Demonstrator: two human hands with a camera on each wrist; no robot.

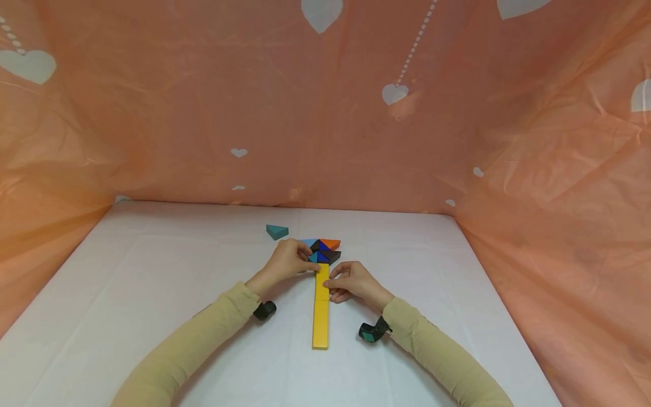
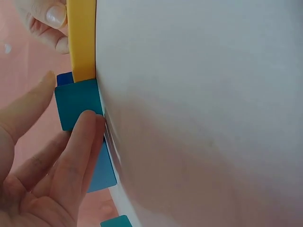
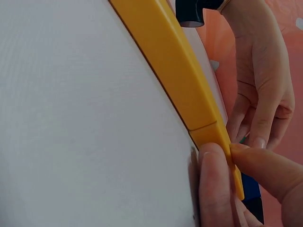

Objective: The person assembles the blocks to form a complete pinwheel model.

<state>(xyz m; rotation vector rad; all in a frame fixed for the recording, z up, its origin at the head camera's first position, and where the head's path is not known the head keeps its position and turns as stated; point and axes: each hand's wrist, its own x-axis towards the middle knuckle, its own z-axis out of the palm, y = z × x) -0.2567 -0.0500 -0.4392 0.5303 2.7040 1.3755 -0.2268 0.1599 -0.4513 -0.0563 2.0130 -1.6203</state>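
Note:
Two yellow rectangular blocks, a far one (image 1: 322, 281) and a near one (image 1: 320, 325), lie end to end on the table. Beyond them a cluster of triangular blocks includes blue (image 1: 323, 257), orange (image 1: 330, 244), dark brown (image 1: 333, 256) and light blue (image 2: 102, 170) pieces. My left hand (image 1: 288, 259) is at the cluster's left side; its fairly straight fingers touch the side of a teal block (image 2: 78, 104), with the thumb held apart above. My right hand (image 1: 356, 284) pinches the far yellow block, thumb on its upper edge and index finger against its side.
A loose teal triangular block (image 1: 277, 232) lies farther back, left of the cluster. The white-covered table (image 1: 152, 271) is bordered by an orange curtain (image 1: 315, 130) with white hearts. Black wrist cameras (image 1: 373, 330) hang from both wrists close to the tabletop.

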